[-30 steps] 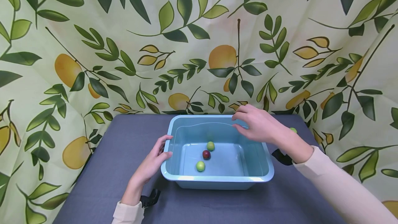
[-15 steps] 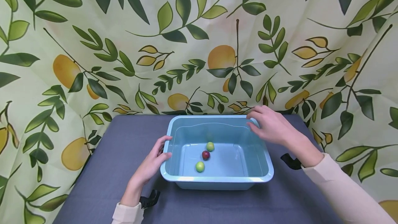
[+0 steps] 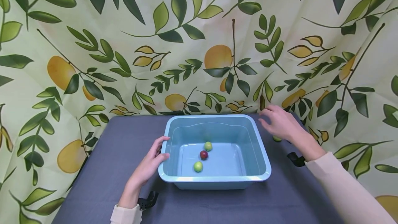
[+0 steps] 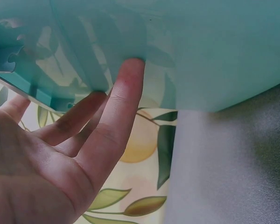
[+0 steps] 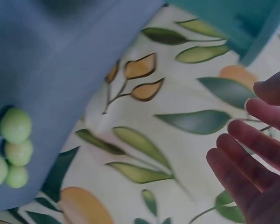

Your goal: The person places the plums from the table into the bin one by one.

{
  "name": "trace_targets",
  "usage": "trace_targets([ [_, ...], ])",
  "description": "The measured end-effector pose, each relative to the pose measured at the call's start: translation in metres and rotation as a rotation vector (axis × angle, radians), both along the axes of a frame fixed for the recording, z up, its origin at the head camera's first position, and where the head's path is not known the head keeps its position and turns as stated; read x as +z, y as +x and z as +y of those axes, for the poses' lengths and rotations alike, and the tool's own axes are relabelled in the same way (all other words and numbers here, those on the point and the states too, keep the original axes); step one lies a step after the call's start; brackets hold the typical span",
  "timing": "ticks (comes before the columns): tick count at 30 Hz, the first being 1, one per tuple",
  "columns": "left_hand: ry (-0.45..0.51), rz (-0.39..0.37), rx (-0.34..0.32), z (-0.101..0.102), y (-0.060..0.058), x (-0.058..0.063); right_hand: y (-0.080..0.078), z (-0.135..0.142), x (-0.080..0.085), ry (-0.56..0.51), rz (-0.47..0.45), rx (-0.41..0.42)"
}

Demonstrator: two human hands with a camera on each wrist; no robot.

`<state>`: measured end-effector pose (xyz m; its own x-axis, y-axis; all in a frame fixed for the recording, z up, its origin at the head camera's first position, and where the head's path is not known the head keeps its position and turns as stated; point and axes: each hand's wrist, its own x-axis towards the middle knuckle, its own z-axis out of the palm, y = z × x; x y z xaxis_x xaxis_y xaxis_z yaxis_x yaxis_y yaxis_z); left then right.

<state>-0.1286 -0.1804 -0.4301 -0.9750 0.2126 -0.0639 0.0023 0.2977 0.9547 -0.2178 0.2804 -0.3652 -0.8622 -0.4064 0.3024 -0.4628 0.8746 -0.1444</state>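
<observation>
A light blue plastic tub (image 3: 214,179) stands on the table; inside lie two small round green fruits, one (image 3: 208,146) farther back and one (image 3: 198,166) nearer, with a dark red one (image 3: 204,155) between them. My left hand (image 3: 152,158) rests at the tub's left side, fingertips touching its wall and rim. In the left wrist view its fingers (image 4: 126,93) lie fairly straight against the tub. My right hand (image 3: 280,123) hovers just beyond the tub's right rim, loosely bent and holding nothing. Beneath it a green fruit (image 3: 276,138) shows partly.
Several green fruits (image 5: 16,126) cluster on the table near its edge in the right wrist view. A dark grey-blue cloth covers the table (image 3: 130,134). Behind and at the sides hangs a leaf-and-fruit patterned curtain (image 3: 186,54).
My right hand has moved right, from above the tub's back right part to outside its rim. The left hand stays at the tub, and the fruits inside keep their places.
</observation>
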Motion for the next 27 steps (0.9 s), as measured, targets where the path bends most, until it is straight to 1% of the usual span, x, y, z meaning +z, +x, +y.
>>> trace_targets([
  [5, -0.001, 0.004, 0.002, -0.001, 0.000, -0.001, -0.006, 0.014, -0.012, 0.006, 0.008, -0.027],
  [9, -0.003, 0.009, 0.000, -0.001, 0.000, -0.002, -0.007, 0.025, -0.019, 0.010, 0.003, -0.055],
  [14, -0.004, 0.008, 0.009, -0.001, 0.000, -0.003, -0.009, 0.039, -0.027, 0.028, -0.022, -0.107],
  [18, -0.003, 0.013, 0.005, -0.001, 0.000, -0.003, -0.009, 0.049, -0.033, 0.027, -0.061, -0.142],
  [21, 0.002, 0.017, 0.000, -0.001, 0.000, -0.003, -0.009, 0.055, -0.038, 0.018, -0.079, -0.158],
  [27, 0.014, 0.016, -0.009, -0.001, 0.000, -0.002, -0.009, 0.070, -0.049, 0.009, -0.078, -0.169],
])
